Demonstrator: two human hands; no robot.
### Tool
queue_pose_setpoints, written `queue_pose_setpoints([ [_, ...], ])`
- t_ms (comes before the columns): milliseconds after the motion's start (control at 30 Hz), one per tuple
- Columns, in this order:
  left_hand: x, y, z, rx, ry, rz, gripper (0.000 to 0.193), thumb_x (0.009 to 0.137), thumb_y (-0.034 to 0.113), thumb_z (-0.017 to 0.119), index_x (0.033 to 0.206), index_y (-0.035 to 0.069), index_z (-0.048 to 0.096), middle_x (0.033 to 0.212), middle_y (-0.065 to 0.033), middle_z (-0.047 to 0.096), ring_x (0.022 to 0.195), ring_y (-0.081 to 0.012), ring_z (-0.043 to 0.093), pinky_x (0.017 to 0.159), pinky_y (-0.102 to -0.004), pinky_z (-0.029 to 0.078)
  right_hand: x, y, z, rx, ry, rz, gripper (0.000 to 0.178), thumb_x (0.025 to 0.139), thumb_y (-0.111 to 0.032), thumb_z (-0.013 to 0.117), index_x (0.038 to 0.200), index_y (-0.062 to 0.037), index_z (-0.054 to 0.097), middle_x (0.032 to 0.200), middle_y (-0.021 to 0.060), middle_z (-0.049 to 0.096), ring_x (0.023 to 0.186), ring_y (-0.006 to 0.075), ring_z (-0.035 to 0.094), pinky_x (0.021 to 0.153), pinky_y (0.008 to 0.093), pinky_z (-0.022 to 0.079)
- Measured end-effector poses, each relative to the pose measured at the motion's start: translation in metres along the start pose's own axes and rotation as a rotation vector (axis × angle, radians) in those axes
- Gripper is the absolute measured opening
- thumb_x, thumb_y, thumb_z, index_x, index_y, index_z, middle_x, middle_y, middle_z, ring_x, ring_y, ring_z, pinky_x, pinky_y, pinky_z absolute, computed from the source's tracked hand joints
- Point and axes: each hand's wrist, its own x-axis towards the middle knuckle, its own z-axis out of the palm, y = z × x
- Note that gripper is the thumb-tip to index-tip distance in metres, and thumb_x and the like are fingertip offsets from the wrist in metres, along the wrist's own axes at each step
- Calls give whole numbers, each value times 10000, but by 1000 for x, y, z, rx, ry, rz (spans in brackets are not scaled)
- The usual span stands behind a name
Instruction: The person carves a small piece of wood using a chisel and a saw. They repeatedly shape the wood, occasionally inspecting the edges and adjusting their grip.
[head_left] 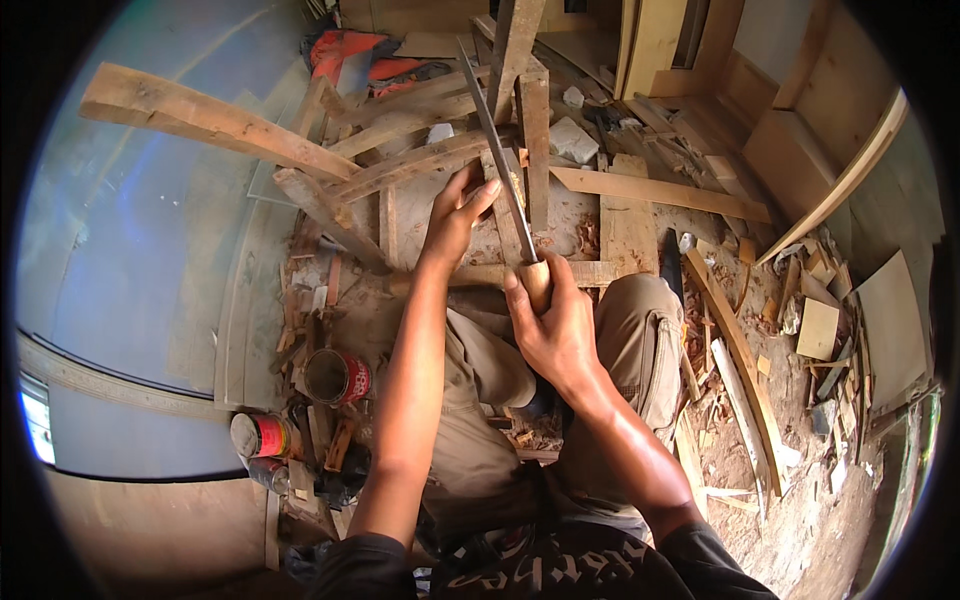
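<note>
My right hand (558, 325) is closed around the pale wooden handle (537, 287) of a long-bladed knife. Its narrow grey blade (497, 140) slants up and away to the left, passing in front of a wooden post. To its left, my left hand (455, 220) grips the edge of a short wooden board (508, 232), thumb towards the blade. Part of the board is hidden behind the blade, and I cannot tell whether the two touch. Pale, rough wood shows beside the blade near the thumb. My knees, in brown trousers (640, 330), are bent on either side.
A thick beam (200, 120) juts out at the upper left, and an upright post (513, 60) stands ahead. Open cans (337, 377) sit by my left leg. Offcuts and a long wooden strip (735, 360) lie on the right. Panels (850, 180) lean at the far right.
</note>
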Motion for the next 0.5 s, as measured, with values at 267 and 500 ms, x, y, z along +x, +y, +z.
queue_pose_setpoints([
  [267,-2,-9,9,-21,-14,126,498,963,290,709,1332,-23,593,1277,-96,652,1186,-191,585,1015,-319,441,12,1,-3,-10,25,54,383,980,-150,635,1284,38,498,842,311,679,838,494,695,680,475,545],
  [500,2,-19,8,93,27,188,513,946,319,723,1296,-37,607,1249,-135,659,1173,-221,594,1021,-337,436,18,-3,-4,-9,2,75,369,976,-149,643,1260,50,517,808,312,672,803,478,709,655,465,542],
])
